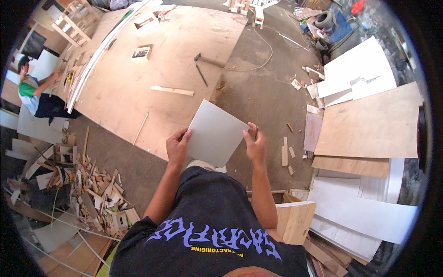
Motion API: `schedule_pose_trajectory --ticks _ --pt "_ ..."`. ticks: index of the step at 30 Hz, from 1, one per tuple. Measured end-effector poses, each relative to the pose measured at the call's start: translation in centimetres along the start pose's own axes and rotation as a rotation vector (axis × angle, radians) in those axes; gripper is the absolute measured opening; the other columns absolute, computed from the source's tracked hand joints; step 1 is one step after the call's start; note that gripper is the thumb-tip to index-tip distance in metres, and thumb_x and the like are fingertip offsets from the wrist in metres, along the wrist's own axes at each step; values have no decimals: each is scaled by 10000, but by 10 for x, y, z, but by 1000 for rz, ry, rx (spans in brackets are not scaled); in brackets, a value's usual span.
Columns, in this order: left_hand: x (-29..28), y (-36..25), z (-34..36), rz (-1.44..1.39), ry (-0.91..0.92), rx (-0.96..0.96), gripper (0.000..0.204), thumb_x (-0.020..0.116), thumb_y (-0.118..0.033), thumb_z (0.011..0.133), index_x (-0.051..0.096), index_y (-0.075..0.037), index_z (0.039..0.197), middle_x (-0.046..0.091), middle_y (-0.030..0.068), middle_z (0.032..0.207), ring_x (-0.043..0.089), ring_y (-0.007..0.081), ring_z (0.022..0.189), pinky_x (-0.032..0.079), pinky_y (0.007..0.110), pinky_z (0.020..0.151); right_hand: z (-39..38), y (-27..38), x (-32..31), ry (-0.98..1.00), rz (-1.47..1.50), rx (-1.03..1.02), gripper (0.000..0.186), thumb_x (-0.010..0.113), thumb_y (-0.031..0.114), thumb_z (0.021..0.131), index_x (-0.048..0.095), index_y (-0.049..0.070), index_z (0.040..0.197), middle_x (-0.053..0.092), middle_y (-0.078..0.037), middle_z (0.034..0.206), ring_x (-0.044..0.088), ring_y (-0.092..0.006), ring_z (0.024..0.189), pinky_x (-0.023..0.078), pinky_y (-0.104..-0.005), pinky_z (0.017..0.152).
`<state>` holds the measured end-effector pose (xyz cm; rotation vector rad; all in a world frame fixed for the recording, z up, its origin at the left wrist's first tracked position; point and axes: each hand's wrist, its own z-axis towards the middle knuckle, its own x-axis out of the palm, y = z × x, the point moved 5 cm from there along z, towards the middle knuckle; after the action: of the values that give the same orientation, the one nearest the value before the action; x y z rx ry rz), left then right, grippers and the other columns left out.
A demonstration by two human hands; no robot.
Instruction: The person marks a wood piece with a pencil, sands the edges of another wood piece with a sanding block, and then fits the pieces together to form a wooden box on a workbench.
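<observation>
My left hand (pixel 178 145) and my right hand (pixel 255 143) hold a square white-faced board (pixel 216 131) by its two sides, in front of my body. Both thumbs show near the board's edges. Beyond it lies a large plywood sheet (pixel 120 78), bearing a hammer (pixel 205 61), a dark thin rod (pixel 201 74), a pale wooden strip (pixel 171 91), a thinner stick (pixel 140 129) and a small framed wooden piece (pixel 141 52). Long white strips (pixel 94 62) run along its left part.
A co-worker (pixel 37 90) sits at the left, hands on small wooden pieces. Wood offcuts (pixel 101 194) are heaped lower left. White boards (pixel 350 207) and plywood panels (pixel 364 122) are stacked at the right. A pale cord (pixel 267 60) lies on the floor (pixel 263 97).
</observation>
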<state>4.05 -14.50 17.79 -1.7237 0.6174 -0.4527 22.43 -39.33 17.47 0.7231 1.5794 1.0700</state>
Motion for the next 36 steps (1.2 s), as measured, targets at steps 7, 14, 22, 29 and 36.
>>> schedule_pose_trajectory --ticks 7,14,22,29,36 --pt "52 9 98 -201 56 -195 351 631 -180 1062 691 48 1323 746 121 1190 693 199 1060 549 345 940 80 5 -3 104 252 168 507 697 218 1004 592 -5 1447 783 -105 1078 726 -147 987 529 -319 987" --pt "112 -8 207 -358 167 -171 371 536 -92 1084 612 69 1410 701 154 1305 672 229 1168 516 356 1052 182 46 25 139 313 149 483 688 238 1013 618 6 1431 773 -40 1040 576 -31 812 481 -216 813" --pt "118 -35 254 -300 -51 -122 371 527 -113 1102 605 69 1417 700 154 1309 669 209 1178 514 323 1051 279 20 74 281 203 302 555 679 275 1014 567 -13 1475 736 -82 1104 613 -90 840 495 -276 782" --pt "106 20 278 -336 -491 -184 363 501 -100 1112 605 73 1414 703 146 1307 667 195 1171 523 328 1036 401 -13 131 502 229 496 616 678 232 1007 497 -30 1534 721 -120 1185 638 -112 875 522 -277 779" --pt "144 49 243 -284 -1001 -249 372 459 -63 1113 595 88 1425 706 129 1312 664 205 1176 502 347 1053 510 -38 251 953 110 33 637 696 88 954 484 -38 1542 633 -154 1414 640 -222 1228 523 -338 1000"
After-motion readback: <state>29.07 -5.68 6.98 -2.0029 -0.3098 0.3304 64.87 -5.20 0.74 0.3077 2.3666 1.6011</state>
